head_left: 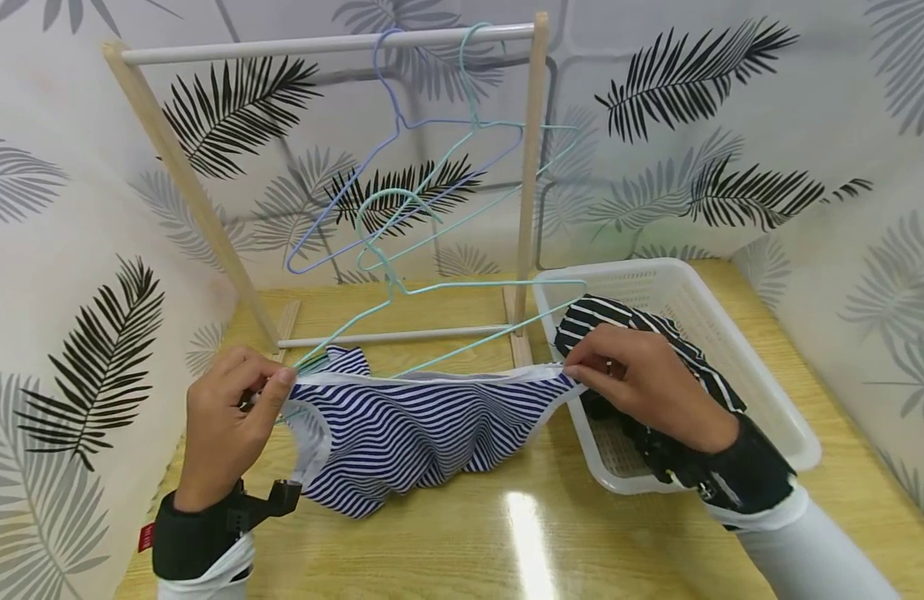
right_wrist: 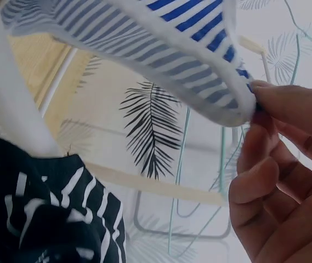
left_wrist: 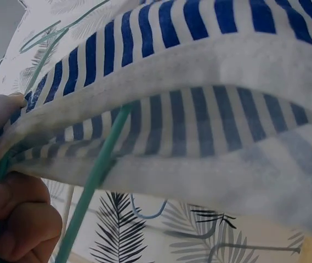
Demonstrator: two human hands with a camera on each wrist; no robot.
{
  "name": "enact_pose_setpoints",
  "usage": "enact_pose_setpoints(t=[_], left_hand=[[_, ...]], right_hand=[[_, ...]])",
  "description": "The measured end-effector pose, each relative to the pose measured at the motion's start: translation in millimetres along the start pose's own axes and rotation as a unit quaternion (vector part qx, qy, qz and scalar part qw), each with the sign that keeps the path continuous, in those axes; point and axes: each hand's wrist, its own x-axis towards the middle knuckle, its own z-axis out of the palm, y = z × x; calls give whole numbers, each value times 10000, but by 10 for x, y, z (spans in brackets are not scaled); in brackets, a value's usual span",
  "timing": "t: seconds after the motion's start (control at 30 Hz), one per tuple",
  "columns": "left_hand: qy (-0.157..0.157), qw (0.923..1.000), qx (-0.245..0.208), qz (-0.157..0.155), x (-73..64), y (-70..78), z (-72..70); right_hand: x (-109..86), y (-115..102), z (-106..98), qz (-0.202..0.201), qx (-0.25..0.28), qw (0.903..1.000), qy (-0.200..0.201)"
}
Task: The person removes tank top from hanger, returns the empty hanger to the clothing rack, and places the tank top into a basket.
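A blue-and-white striped top (head_left: 424, 429) with white edging is stretched between both hands above the table. My left hand (head_left: 232, 425) pinches its left upper corner between thumb and fingers. In the left wrist view a mint-green hanger (left_wrist: 98, 170) runs into the top's opening, and green wire also shows at the left fingers (left_wrist: 24, 219). The right hand (head_left: 649, 379) pinches the opposite upper corner of the top. Most of that hanger stands above the cloth in the head view, its hook upward and its right end short of the right hand; its left end is partly hidden.
Behind stands a wooden rack (head_left: 532, 192) with a white top rail (head_left: 297, 48). A blue hanger (head_left: 342, 200) and another green hanger (head_left: 469, 92) hang from it. At right, a white basket (head_left: 776, 400) contains a black-and-white striped garment (head_left: 604, 312) and other dark cloth.
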Motion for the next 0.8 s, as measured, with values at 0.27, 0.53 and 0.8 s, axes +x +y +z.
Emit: enact_pose_setpoints(t=[0.27,0.53,0.8], left_hand=[[-338,9988,-216,289,15,55,112],[-552,9968,-469,327,5,105,165],[-639,9963,-499,288,-26,97,183]], right_hand=[[48,-72,133,207,196,9986,-439],[95,-129,287,40,102,9964,-837],[93,-155,347,288,263,9905,-1315]])
